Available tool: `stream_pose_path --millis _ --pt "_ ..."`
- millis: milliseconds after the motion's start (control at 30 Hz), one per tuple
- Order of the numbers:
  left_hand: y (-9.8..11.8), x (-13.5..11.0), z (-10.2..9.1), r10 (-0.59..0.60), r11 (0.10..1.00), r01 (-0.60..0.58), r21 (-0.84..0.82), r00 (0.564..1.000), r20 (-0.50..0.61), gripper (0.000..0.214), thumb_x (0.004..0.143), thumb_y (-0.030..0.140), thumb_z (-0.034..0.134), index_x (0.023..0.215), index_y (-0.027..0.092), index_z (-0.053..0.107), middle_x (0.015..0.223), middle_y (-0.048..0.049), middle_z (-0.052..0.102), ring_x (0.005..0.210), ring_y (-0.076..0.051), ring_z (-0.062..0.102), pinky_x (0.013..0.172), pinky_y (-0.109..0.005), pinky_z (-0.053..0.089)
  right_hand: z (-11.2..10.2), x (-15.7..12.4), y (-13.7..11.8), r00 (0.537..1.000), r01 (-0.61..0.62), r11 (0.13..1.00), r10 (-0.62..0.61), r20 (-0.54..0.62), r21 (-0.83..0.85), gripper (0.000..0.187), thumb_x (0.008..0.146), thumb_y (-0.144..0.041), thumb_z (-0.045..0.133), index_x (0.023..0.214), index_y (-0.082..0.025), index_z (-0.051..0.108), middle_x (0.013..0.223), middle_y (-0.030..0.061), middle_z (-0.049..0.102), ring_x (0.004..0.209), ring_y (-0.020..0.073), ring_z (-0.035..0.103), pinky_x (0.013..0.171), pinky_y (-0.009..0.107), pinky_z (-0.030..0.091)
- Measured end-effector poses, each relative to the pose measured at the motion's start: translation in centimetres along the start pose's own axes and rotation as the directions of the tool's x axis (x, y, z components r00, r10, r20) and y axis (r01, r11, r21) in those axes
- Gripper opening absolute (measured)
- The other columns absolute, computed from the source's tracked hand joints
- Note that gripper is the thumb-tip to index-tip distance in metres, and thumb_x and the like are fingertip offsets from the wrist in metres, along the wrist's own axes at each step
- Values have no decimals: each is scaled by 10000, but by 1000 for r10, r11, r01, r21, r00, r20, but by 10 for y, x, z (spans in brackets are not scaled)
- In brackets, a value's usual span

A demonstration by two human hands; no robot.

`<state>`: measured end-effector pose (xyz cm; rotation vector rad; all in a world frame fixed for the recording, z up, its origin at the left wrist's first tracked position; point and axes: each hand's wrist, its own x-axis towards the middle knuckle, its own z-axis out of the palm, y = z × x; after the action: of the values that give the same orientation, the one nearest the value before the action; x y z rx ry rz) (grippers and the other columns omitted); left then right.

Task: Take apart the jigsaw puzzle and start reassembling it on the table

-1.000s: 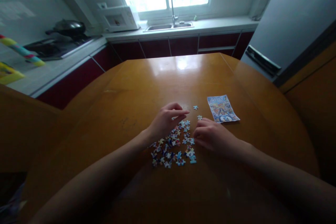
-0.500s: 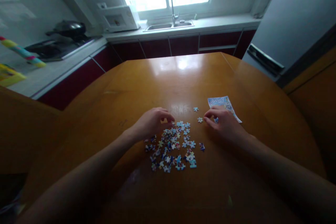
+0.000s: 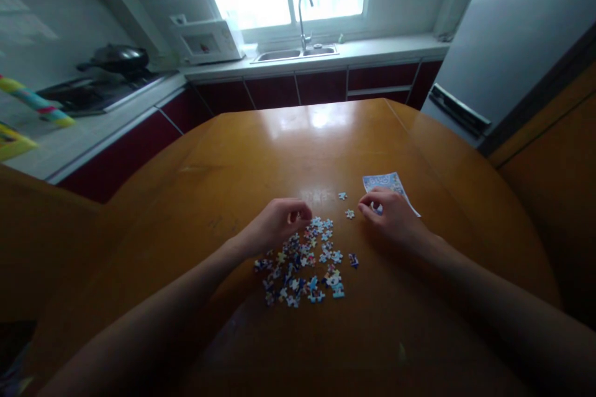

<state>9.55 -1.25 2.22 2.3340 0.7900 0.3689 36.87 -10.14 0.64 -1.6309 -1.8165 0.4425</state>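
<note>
Small jigsaw puzzle pieces lie in a loose heap on the wooden table. My left hand is over the heap's far left edge, thumb and forefinger pinched together; anything between them is too small to make out. To the right of the heap, my right hand has its fingers curled and its thumb and forefinger tips together, with nothing clearly visible between them. Just left of those fingertips is a single star-shaped puzzle piece. A printed picture sheet lies partly under my right hand.
One light-blue piece lies beyond the heap, and a dark piece to its right. Behind the table are a sink, a microwave and a stove with a wok. A fridge stands at right.
My left thumb and forefinger have closed together at the heap's far edge. My right hand has hardly moved, its fingertips drawing closer. The whole view has shifted slightly.
</note>
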Motion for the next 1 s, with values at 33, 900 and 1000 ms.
stream_pose_path --millis 33,900,1000 --pt "2 9 1 -3 999 2 -34 999 -35 133 887 256 605 920 172 703 715 -2 639 614 -103 525 566 -224 421 0 1 1 1000 -4 1000 4 -1 -3 165 873 -229 579 744 -194 675 800 63 659 745 193 582 709 343 454" --pt "-20 90 48 190 982 -187 36 966 -174 117 807 360 780 853 253 775 826 -29 676 818 -189 591 760 -332 483 24 9 7 993 114 966 -107 45 -231 248 945 -220 528 1080 -248 735 1003 102 624 954 242 529 838 382 444" --pt "-22 88 46 207 978 -198 65 958 -199 119 847 338 746 931 260 778 873 -39 681 865 -196 581 792 -337 482 23 8 7 992 127 959 -116 58 -254 261 949 -224 518 1096 -247 732 1016 104 626 961 248 525 839 390 443"
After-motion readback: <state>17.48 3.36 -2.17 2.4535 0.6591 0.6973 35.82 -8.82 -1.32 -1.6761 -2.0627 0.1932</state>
